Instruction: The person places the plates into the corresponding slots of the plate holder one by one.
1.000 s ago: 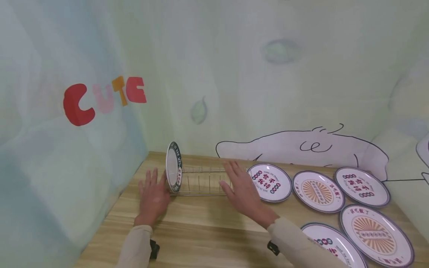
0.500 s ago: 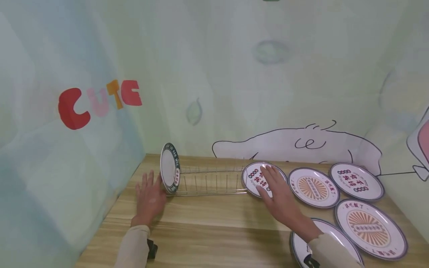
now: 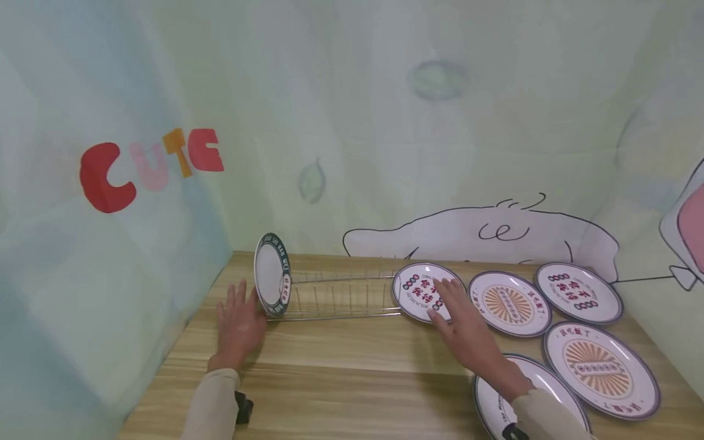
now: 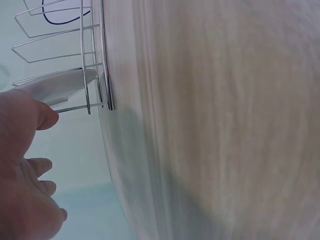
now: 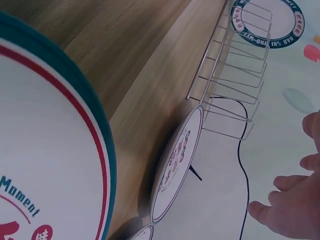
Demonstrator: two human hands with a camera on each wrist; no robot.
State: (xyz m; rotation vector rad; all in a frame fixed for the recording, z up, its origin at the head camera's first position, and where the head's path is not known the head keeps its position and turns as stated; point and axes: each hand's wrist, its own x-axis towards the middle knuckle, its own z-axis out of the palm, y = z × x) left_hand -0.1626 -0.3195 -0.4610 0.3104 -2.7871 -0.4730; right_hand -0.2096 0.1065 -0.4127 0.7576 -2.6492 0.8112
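Note:
A wire dish rack stands on the wooden table, and a white plate with a dark green rim is upright in its left end. Beside that end is my left hand, fingers spread. In the left wrist view its thumb is close by the rack's end wires and the plate's edge. My right hand overlaps a flat white plate with red characters at the rack's right end. The right wrist view shows its fingers loose and apart from the plates, with nothing in them.
Several more printed plates lie on the right: one with an orange sunburst, another with red characters, a larger sunburst plate and one partly under the right sleeve. Printed cloth walls close in the table.
My right hand has gone from over the rack's right part to over the nearest flat plate, further right. The left hand stays beside the rack. The head view has shifted slightly.

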